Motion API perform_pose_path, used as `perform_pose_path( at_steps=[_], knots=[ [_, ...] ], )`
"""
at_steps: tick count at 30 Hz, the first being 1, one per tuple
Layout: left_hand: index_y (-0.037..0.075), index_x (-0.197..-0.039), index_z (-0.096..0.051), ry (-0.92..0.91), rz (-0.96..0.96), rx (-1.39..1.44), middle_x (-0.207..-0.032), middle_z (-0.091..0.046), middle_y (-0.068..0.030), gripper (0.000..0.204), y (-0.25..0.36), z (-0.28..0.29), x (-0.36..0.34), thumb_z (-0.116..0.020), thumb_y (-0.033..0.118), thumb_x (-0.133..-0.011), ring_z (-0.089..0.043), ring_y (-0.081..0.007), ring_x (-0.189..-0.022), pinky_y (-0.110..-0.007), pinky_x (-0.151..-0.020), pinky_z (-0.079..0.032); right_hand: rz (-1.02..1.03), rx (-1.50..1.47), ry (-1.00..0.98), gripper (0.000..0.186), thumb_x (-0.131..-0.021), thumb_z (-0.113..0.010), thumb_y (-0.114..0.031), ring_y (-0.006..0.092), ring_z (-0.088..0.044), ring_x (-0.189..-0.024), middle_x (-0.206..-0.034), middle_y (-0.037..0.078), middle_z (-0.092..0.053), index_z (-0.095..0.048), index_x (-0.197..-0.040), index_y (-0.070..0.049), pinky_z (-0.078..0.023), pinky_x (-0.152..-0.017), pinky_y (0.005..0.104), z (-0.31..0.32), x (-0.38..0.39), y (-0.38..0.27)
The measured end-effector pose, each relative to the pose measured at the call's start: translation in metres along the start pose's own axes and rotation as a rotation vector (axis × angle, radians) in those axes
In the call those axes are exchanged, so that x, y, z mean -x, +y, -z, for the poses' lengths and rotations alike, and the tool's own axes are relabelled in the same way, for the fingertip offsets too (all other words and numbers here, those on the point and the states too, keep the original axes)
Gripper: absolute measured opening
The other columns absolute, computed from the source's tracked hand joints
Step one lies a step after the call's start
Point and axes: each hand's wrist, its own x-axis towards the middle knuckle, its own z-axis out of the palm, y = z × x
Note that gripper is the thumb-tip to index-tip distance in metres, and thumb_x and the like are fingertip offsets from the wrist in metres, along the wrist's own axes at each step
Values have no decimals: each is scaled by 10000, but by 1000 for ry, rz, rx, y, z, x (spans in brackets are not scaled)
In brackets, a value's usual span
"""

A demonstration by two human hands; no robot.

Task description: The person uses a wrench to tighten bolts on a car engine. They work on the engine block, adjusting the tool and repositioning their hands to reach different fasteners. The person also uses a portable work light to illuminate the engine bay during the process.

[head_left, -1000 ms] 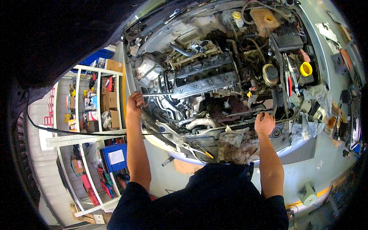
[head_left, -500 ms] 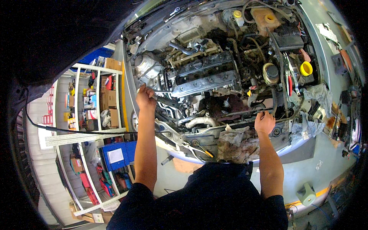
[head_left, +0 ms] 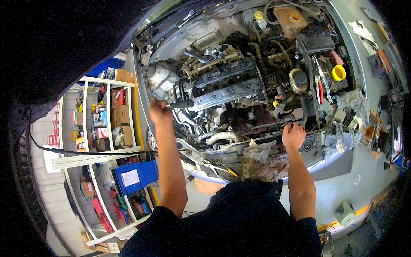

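A person (head_left: 239,218) bends over an open engine bay (head_left: 224,28), the left hand (head_left: 161,112), left of centre in the frame, closed around a dark-handled tool (head_left: 183,104) near the black engine cover (head_left: 227,80); the right hand (head_left: 294,135), right of centre, is curled at the bay's front edge (head_left: 231,155), its grip impossible to tell.

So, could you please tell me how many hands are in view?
2: the left hand, near the left end of the engine cover, holding a dark-handled tool; the right hand, at the bay's front edge. No others show.
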Motion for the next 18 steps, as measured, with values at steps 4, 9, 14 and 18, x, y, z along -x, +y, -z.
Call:
perform_pose_path(
  at_steps=[4, 9, 14, 18],
  knots=[
    [141, -738, -377, -29, 145, -284, -606, -339, -1, 306, 13, 6, -4, -491, 84, -1016, -293, -137, -497, -289, -526, -297, -10, -20, -26, 252, -890, -598, -285, 369, -625, -759, -761, 153, -660, -641, -802, -53, -479, -776, 503, 5, 0, -3],
    [126, -757, -388, -134, 151, -314, -633, -338, 16, 273, 13, 6, 1, -500, 45, -992, -297, -100, -505, -261, -448, -266, -24, 5, -19, 254, -892, -601, -286, 370, -625, -750, -748, 149, -660, -641, -796, -54, -481, -781, 505, 1, 1, -2],
    [123, -782, -420, -208, 328, -353, -664, -335, 42, 242, 31, 8, 14, -525, 33, -981, -285, -67, -510, -219, -398, -212, -20, 5, -59, 319, -909, -572, -330, 371, -629, -770, -825, 171, -681, -687, -873, -35, -488, -803, 506, 5, -1, -1],
    [134, -779, -431, -243, 386, -404, -678, -349, 54, 245, 46, 23, 10, -538, 31, -973, -280, -53, -509, -210, -399, -208, 13, 18, 6, 284, -906, -560, -308, 358, -647, -770, -767, 154, -685, -644, -800, -57, -488, -794, 509, 6, -1, -6]
  ],
)
